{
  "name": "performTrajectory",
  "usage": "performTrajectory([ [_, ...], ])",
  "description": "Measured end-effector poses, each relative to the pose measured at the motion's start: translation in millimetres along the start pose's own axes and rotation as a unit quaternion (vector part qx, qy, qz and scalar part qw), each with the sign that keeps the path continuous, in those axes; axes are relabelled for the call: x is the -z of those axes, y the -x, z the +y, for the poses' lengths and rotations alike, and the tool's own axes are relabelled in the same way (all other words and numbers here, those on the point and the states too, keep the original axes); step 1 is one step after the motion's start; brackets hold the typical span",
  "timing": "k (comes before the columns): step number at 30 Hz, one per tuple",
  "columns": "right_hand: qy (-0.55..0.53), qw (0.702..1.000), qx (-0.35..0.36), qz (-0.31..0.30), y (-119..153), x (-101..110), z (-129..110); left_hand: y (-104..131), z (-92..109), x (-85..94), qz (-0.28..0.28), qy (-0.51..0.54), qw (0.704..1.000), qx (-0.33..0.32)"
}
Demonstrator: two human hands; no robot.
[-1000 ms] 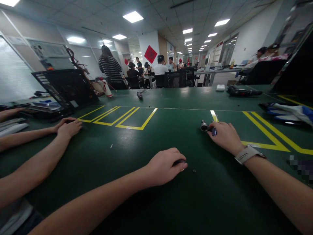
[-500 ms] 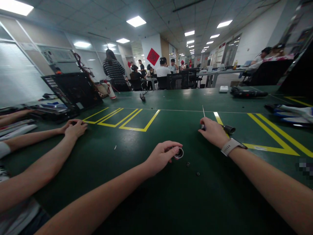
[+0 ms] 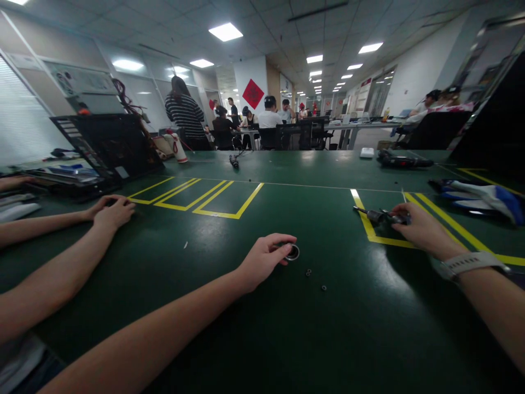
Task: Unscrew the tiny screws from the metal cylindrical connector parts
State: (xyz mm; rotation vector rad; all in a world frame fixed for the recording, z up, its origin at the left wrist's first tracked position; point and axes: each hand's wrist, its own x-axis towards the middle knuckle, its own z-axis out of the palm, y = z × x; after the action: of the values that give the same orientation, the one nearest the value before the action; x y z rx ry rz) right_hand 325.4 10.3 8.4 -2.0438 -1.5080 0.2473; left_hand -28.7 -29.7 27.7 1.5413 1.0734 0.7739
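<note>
My left hand (image 3: 264, 260) is closed round a short metal cylinder, whose round open end (image 3: 292, 251) faces me just above the table. My right hand (image 3: 418, 227) reaches out at the right, its fingers closed on a small metal part (image 3: 401, 219) with a thin light rod standing up from it; its kind is unclear. Beside those fingers, over the yellow tape, is a dark metal cylinder (image 3: 374, 216) with a narrow shaft pointing left. I cannot tell whether it touches the part in my hand. Several small dark rings (image 3: 308, 272) lie right of my left hand.
Yellow tape (image 3: 217, 215) marks boxes on the green table (image 3: 246, 339). A dark power tool (image 3: 404, 160), a white box (image 3: 366, 153) and blue-white gloves (image 3: 484, 200) are at the far right. Another person's hands (image 3: 112, 210) rest at the left, near a black frame (image 3: 110, 145).
My right hand has moved right with the small metal part, past the dark cylinder, whose shaft now shows. My left hand keeps the metal cylinder. The view has shifted slightly.
</note>
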Motion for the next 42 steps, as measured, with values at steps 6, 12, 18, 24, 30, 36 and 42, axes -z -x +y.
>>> performTrajectory([
  [6,-0.112,0.994,0.006,0.016,3.8,13.2,-16.3,-1.3,-8.3,0.7,0.004,0.053,0.999,-0.008],
  [12,-0.370,0.925,0.054,-0.059,64.8,23.6,-79.7,-5.6,-18.2,-0.7,0.018,0.077,0.997,-0.024],
  [18,-0.460,0.859,0.040,-0.224,123.4,-5.6,-110.3,-1.0,-15.4,-2.8,0.021,0.081,0.996,-0.016],
  [24,-0.345,0.910,0.099,-0.210,125.7,-21.7,-94.6,0.3,-15.3,-3.1,0.023,0.105,0.994,-0.011],
  [30,-0.253,0.933,0.169,-0.193,128.0,-20.7,-100.8,-0.8,-15.9,-5.5,0.034,0.127,0.991,-0.001],
  [36,-0.220,0.941,0.201,-0.160,133.8,-22.8,-105.8,-0.5,-18.0,-5.3,0.035,0.150,0.988,0.012],
  [42,-0.433,0.884,-0.005,-0.177,134.1,-30.6,-102.1,3.6,-14.0,-5.1,0.027,0.171,0.985,0.015],
])
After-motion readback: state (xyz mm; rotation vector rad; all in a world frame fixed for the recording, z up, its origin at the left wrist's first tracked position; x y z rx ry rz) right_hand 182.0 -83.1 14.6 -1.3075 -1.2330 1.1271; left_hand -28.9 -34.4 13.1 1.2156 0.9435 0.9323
